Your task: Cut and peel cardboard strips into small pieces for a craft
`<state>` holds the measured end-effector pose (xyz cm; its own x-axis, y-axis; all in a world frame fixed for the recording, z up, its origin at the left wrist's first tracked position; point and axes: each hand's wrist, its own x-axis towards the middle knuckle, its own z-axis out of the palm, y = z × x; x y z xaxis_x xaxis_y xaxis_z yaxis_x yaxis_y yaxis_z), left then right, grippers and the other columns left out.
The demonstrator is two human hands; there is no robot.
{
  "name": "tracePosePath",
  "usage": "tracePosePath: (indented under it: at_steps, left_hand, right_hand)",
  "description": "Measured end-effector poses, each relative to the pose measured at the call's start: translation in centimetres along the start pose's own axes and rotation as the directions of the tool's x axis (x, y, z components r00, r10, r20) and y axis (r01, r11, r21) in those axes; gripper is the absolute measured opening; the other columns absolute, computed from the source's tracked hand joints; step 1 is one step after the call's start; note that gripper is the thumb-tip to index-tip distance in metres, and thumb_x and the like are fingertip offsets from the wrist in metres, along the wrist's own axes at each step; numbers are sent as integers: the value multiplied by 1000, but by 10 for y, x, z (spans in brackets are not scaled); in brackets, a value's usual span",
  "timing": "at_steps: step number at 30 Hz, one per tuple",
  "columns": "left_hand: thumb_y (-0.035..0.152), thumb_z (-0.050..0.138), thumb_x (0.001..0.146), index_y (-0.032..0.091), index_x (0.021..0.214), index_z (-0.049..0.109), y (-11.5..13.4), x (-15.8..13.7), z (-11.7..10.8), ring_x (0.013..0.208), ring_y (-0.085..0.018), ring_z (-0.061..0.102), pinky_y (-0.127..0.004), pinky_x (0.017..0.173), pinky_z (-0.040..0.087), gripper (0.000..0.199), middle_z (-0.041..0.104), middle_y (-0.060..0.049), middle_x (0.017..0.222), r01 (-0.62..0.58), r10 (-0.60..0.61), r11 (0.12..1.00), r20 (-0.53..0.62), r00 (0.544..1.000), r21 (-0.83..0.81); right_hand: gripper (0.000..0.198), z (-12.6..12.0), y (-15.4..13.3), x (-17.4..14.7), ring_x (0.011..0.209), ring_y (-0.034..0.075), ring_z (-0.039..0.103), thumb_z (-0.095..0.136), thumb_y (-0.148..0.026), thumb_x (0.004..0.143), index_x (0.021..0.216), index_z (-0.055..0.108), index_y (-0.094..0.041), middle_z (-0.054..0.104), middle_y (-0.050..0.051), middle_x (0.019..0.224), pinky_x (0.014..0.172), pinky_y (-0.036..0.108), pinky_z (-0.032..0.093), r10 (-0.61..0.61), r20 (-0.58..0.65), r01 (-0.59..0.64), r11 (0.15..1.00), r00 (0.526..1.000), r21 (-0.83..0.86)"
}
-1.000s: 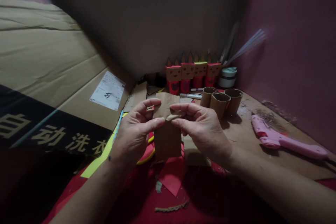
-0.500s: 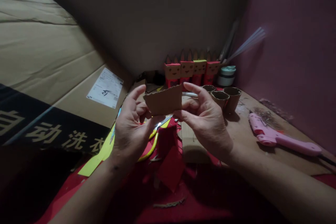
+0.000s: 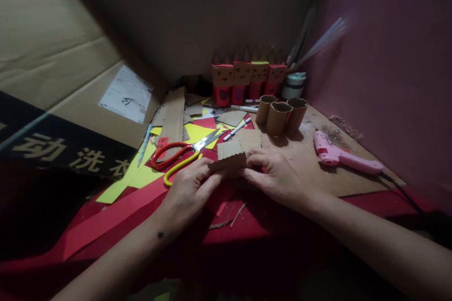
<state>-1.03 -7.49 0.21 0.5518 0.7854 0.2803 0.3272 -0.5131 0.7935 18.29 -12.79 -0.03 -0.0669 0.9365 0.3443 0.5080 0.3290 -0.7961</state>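
A small piece of cardboard [image 3: 229, 163] with a ragged upper edge is held between both hands, low over the red-covered table. My left hand [image 3: 192, 183] is closed on its left end, thumb toward me. On the right end, the fingers and thumb of my right hand [image 3: 270, 171] pinch it. Just behind it lies flat cardboard [image 3: 249, 138], partly hidden by the held piece. Scissors [image 3: 183, 153] with red and yellow handles lie beside my left hand, blades pointing away.
Several brown cardboard tubes [image 3: 279, 120] stand right of centre. A pink glue gun [image 3: 344, 155] rests on a cardboard sheet [image 3: 303, 176] at right. Red figures with cardboard faces [image 3: 223, 75] line the back near a lidded jar [image 3: 294, 87]. A large carton [image 3: 70, 99] walls the left.
Both hands have lowered the cardboard piece toward the table and tilted it. The camera view has shifted, and the scissors and paper scraps now show more fully.
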Motion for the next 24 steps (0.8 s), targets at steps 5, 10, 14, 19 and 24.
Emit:
tracePosePath:
  at_steps: [5, 10, 14, 19, 24]
  left_hand:
    - [29, 66, 77, 21, 78, 77, 4, 0, 5, 68, -20, 63, -25, 56, 49, 14, 72, -6, 74, 222, -214, 958, 62, 975, -181]
    - [28, 71, 71, 18, 61, 72, 8, 12, 4, 40, -11, 47, -18, 33, 31, 14, 58, -1, 48, 312, -288, 912, 129, 949, -267]
    - [26, 75, 66, 17, 43, 62, 6, 25, 0, 31, -7, 35, -18, 29, 20, 29, 46, 1, 36, 357, -334, 923, 165, 928, -143]
    - [20, 77, 64, 17, 39, 58, 1, 34, 2, 26, -7, 38, -19, 27, 21, 32, 48, 0, 33, 412, -389, 901, 169, 906, -137]
    - [29, 75, 68, 17, 41, 57, -1, 38, 3, 25, -11, 44, -21, 28, 31, 35, 51, -3, 33, 500, -470, 864, 256, 844, -62]
  right_hand:
    - [10, 2, 8, 7, 64, 15, 57, 59, -19, 77, 77, 69, -16, 65, 2, 71, 58, 28, 44, 174, 119, -187, 976, 978, 110]
    - [6, 0, 13, 14, 58, 14, 56, 64, -12, 70, 68, 67, -17, 64, 2, 65, 52, 26, 43, 248, 180, -295, 901, 952, 317]
    - [9, -1, 13, 18, 53, 13, 54, 66, -8, 65, 65, 66, -16, 65, 3, 63, 43, 25, 39, 324, 184, -367, 877, 928, 308]
    - [13, -2, 14, 23, 47, 12, 49, 64, -3, 64, 61, 66, -16, 60, 3, 55, 40, 26, 33, 307, 156, -340, 899, 939, 275]
    - [19, 0, 20, 30, 51, 15, 52, 66, 5, 55, 58, 64, -14, 55, 4, 54, 43, 28, 36, 280, 69, -288, 912, 957, 294]
